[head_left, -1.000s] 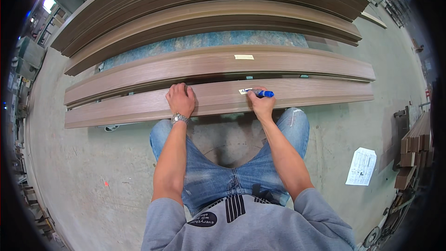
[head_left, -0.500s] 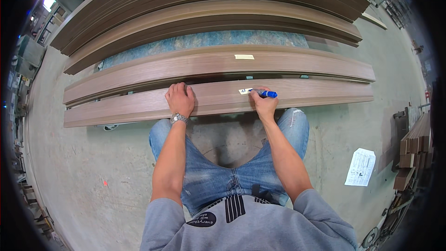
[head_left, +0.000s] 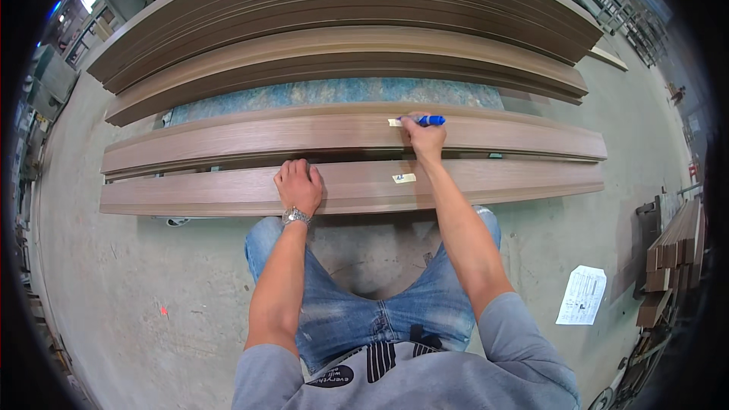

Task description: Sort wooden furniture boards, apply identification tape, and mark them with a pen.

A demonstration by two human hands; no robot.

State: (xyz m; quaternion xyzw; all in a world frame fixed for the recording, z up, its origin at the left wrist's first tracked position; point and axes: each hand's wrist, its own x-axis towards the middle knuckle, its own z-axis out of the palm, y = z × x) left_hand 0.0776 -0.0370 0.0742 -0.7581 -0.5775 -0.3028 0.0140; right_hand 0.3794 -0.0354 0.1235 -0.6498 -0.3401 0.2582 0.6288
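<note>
My right hand is closed round a blue marker, over the farther wood-grain board. The marker's tip end is at a small pale yellow label stuck on that board, partly hidden by my fingers. My left hand, a metal watch at its wrist, lies on the nearer wood-grain board, with fingertips at its far edge and the thumb a little apart. Another pale label with dark handwriting sits on the nearer board, right of my left hand.
Behind the two boards lies a blue mottled surface. Beyond it are long stacked brown profiles. On the concrete floor at right is a printed paper sheet. More brown profiles are piled at the far right edge.
My right hand has moved away from me with the marker, from the nearer board's label to the farther board's label. My left hand stays on the nearer board. The view has tilted slightly.
</note>
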